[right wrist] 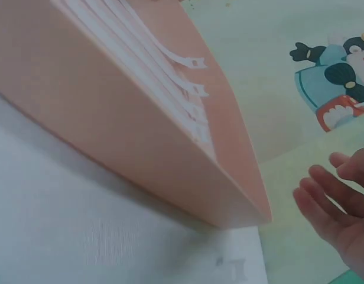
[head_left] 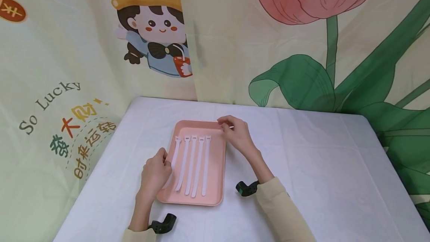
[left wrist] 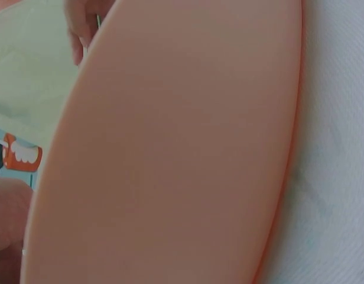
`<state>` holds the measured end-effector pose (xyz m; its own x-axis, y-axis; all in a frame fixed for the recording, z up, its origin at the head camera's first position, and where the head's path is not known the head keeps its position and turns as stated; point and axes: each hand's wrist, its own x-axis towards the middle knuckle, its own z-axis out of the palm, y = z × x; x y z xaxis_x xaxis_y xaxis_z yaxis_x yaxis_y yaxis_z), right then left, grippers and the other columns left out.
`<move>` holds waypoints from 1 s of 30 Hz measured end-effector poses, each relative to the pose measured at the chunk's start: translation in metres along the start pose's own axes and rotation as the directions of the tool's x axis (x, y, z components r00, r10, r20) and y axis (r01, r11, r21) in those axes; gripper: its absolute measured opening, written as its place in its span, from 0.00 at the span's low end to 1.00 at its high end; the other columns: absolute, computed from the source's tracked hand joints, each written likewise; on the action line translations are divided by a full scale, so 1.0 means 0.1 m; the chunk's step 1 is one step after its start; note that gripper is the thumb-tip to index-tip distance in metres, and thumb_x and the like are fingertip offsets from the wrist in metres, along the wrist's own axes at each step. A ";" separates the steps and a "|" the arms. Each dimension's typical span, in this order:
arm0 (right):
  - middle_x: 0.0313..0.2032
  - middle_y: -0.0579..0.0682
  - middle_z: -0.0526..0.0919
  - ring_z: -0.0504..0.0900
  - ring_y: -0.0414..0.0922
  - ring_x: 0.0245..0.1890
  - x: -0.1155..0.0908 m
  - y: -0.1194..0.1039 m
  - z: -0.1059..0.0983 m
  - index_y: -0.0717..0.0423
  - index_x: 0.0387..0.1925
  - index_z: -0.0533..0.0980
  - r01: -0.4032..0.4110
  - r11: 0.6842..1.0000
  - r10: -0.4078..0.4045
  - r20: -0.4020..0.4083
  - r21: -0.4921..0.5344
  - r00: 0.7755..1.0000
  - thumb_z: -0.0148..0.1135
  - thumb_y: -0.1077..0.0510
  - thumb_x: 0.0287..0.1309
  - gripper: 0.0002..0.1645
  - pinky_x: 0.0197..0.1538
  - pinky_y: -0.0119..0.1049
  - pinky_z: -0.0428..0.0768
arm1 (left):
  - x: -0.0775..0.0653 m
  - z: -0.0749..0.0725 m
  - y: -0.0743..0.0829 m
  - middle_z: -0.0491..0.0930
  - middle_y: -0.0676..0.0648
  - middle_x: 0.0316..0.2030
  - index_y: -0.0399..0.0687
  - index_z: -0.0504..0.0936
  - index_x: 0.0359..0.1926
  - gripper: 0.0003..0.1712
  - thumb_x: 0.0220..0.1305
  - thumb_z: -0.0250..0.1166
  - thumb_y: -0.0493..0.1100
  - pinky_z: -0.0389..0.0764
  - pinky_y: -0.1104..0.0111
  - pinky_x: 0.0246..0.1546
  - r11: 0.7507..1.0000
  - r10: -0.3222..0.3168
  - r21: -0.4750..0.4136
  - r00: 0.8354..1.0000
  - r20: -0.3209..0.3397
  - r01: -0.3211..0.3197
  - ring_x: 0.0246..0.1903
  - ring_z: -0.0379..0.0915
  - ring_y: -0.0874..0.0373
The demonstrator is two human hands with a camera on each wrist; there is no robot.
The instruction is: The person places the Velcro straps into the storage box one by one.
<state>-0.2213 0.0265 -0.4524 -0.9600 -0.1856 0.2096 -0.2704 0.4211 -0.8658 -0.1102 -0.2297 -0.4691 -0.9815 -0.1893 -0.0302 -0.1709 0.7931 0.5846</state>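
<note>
A pink tray (head_left: 189, 198) lies on the table, with several white cable ties (head_left: 196, 167) side by side in it, slotted heads toward the far end. My left hand (head_left: 155, 171) is at the tray's left rim, fingers curled, covering part of the leftmost cable tie. Whether it pinches that tie is hidden. At the far right corner of the tray hovers my right hand (head_left: 236, 133), its fingers loosely bent. In the right wrist view the fingers of my right hand (right wrist: 341, 207) are apart, with nothing visible between them. The tray's outer wall (left wrist: 170, 142) fills the left wrist view.
A white cloth (head_left: 302, 167) covers the table around the tray. Behind the table hangs a printed curtain (head_left: 221, 66) with a cartoon figure, lettering and a large flower. Both wrists carry a black camera mount (head_left: 246, 188).
</note>
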 end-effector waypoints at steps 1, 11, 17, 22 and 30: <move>0.44 0.54 0.89 0.87 0.50 0.46 -0.01 0.02 -0.02 0.59 0.50 0.84 0.003 1.000 -0.003 -0.014 0.012 1.000 0.53 0.68 0.70 0.16 0.52 0.45 0.83 | 0.00 0.00 0.00 0.68 0.46 0.21 0.41 0.69 0.35 0.02 0.66 0.52 0.31 0.62 0.64 0.20 1.000 0.000 0.002 1.000 -0.001 0.000 0.20 0.65 0.53; 0.45 0.59 0.88 0.87 0.57 0.47 -0.03 0.26 -0.15 0.64 0.52 0.82 -0.125 0.977 0.136 -0.054 0.170 0.989 0.52 0.69 0.71 0.15 0.52 0.46 0.85 | 0.00 0.00 -0.03 0.67 0.47 0.21 0.42 0.69 0.35 0.03 0.65 0.52 0.32 0.61 0.64 0.20 1.000 -0.008 0.002 1.000 0.002 0.008 0.20 0.65 0.53; 0.47 0.61 0.87 0.87 0.57 0.49 0.00 0.43 -0.19 0.66 0.54 0.81 -0.193 0.957 0.207 -0.043 0.215 0.977 0.53 0.68 0.72 0.15 0.54 0.43 0.84 | 0.00 0.00 -0.02 0.66 0.47 0.20 0.42 0.69 0.35 0.03 0.65 0.52 0.31 0.60 0.64 0.19 1.000 -0.004 -0.001 1.000 0.001 0.004 0.20 0.64 0.53; 0.47 0.60 0.87 0.87 0.55 0.49 0.01 0.54 -0.19 0.64 0.53 0.82 -0.239 0.947 0.249 -0.017 0.215 0.968 0.56 0.67 0.70 0.15 0.53 0.41 0.84 | 0.00 0.00 -0.01 0.66 0.47 0.20 0.41 0.69 0.34 0.03 0.65 0.52 0.31 0.61 0.64 0.19 1.000 0.000 -0.003 1.000 0.001 0.000 0.20 0.64 0.53; 0.47 0.57 0.88 0.86 0.49 0.48 0.04 0.64 -0.17 0.62 0.52 0.83 -0.289 0.938 0.293 0.006 0.193 0.956 0.61 0.65 0.67 0.14 0.48 0.33 0.82 | 0.01 0.02 -0.02 0.66 0.47 0.20 0.42 0.69 0.34 0.03 0.65 0.52 0.32 0.60 0.64 0.19 1.000 0.002 0.000 1.000 0.002 -0.002 0.20 0.64 0.53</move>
<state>-0.2433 0.0678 -0.4995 -0.9967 -0.0592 -0.0562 0.0377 0.2775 -0.9600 -0.1113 -0.2307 -0.4717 -0.9820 -0.1865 -0.0311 -0.1692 0.7932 0.5849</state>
